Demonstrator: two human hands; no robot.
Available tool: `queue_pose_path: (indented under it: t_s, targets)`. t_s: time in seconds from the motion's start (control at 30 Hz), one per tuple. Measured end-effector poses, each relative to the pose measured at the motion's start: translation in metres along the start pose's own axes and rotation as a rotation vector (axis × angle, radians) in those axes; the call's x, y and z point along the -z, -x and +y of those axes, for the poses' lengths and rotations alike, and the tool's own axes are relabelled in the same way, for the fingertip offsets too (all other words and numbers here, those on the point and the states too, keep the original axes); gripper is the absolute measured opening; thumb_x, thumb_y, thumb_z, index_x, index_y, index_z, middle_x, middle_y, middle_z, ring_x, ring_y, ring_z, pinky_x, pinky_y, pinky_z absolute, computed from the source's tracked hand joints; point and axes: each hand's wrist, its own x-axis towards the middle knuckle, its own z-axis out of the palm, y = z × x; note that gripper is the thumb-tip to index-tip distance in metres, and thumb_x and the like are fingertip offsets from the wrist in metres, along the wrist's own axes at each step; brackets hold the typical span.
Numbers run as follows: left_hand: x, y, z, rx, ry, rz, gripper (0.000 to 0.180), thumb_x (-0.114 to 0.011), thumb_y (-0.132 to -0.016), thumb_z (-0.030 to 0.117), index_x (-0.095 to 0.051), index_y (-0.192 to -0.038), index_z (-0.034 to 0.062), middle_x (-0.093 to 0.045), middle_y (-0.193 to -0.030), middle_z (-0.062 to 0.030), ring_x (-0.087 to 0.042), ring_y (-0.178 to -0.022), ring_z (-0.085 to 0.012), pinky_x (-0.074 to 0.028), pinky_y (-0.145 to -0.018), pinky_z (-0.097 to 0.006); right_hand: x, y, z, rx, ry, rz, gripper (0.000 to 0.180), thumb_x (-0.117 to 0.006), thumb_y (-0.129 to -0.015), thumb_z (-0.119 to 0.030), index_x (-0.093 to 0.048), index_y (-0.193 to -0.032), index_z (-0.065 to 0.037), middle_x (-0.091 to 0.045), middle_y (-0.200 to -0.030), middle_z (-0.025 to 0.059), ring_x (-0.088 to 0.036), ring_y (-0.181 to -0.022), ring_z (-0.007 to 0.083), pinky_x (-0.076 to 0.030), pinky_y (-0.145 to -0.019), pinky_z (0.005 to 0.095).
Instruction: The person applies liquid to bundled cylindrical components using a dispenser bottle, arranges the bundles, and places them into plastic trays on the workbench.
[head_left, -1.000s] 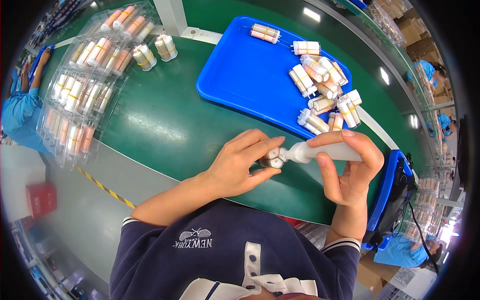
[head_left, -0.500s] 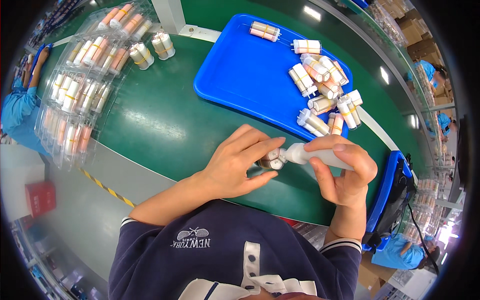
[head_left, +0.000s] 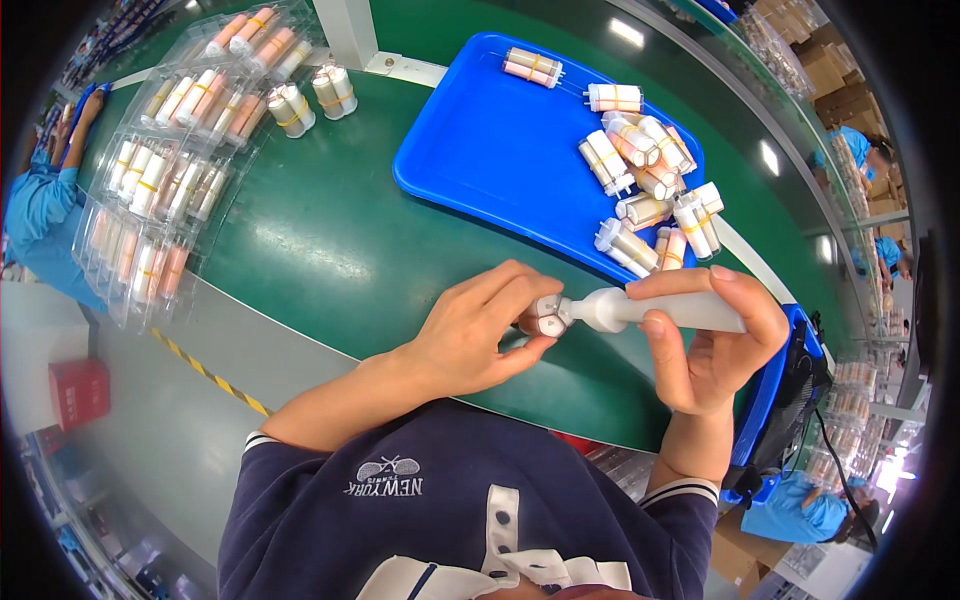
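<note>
My left hand (head_left: 470,330) is closed around a bundle of short white-ended cylinders (head_left: 549,326), whose end faces show between thumb and fingers. The fingers hide most of its body. In my right hand (head_left: 722,350) is a white squeeze bottle (head_left: 660,311), gripped between thumb and fingers and lying nearly level. Its narrow tip points left and meets the end of the bundle, or comes very close to it; I cannot tell which. Beyond both hands lies a blue tray (head_left: 460,150) with several banded cylinder bundles (head_left: 640,140) heaped in its right part.
Clear plastic trays (head_left: 160,180) of banded bundles line the green table's (head_left: 300,240) left side. Two bundles (head_left: 312,102) stand upright beside them. A blue bin (head_left: 775,390) with black material adjoins the right edge. Co-workers in blue (head_left: 45,220) are at the left and right.
My right hand has moved a little to the right, and the bottle now lies more level. My left hand stays almost in place on the bundle. The view has shifted slightly.
</note>
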Motion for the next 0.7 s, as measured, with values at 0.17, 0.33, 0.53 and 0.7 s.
queue_pose_path:
  t_s: [0.17, 0.33, 0.53, 0.7]
  targets:
    - [-0.0007, -0.0014, -0.0017, -0.024, -0.027, 0.013, 0.048, -0.078, -0.064, 0.001, -0.056, -0.107, -0.0011, -0.06, -0.096, -0.0127, -0.06, -0.065, -0.0167, -0.052, -0.057, -0.027, -0.0011, 0.0005, 0.0014, -0.013, -0.024, -0.003, 0.051, -0.069, -0.071, 0.009, -0.046, -0.116, 0.001, -0.065, -0.082, 0.0166, -0.068, -0.071, 0.0249, -0.053, -0.057, 0.0303]
    - [-0.0014, -0.0013, -0.0035, -0.033, -0.009, 0.035, 0.046, -0.077, -0.065, 0.0, -0.057, -0.106, -0.0012, -0.06, -0.095, -0.013, -0.062, -0.067, -0.0172, -0.052, -0.056, -0.027, -0.0069, -0.0005, 0.0019, -0.022, -0.013, -0.002, 0.049, -0.07, -0.069, 0.01, -0.048, -0.111, 0.0, -0.065, -0.08, 0.016, -0.068, -0.068, 0.0269, -0.053, -0.054, 0.0314]
    - [-0.0001, -0.0023, -0.0033, -0.023, -0.024, 0.019, 0.044, -0.077, -0.065, 0.001, -0.058, -0.105, -0.001, -0.06, -0.093, -0.0128, -0.062, -0.069, -0.0192, -0.053, -0.057, -0.027, -0.0049, -0.0005, -0.0016, -0.036, 0.036, -0.092, 0.044, -0.071, -0.066, 0.009, -0.052, -0.104, -0.001, -0.064, -0.076, 0.0143, -0.066, -0.065, 0.0279, -0.051, -0.052, 0.0307]
    - [0.0034, -0.0045, -0.0065, -0.111, -0.175, 0.023, 0.045, -0.08, -0.064, 0.009, -0.058, -0.103, 0.0012, -0.059, -0.089, -0.0112, -0.058, -0.072, -0.0213, -0.049, -0.059, -0.031, -0.0057, 0.0002, 0.0017, -0.029, 0.077, -0.131, 0.045, -0.071, -0.067, 0.008, -0.051, -0.107, -0.001, -0.065, -0.078, 0.0145, -0.066, -0.066, 0.0274, -0.051, -0.053, 0.0317]
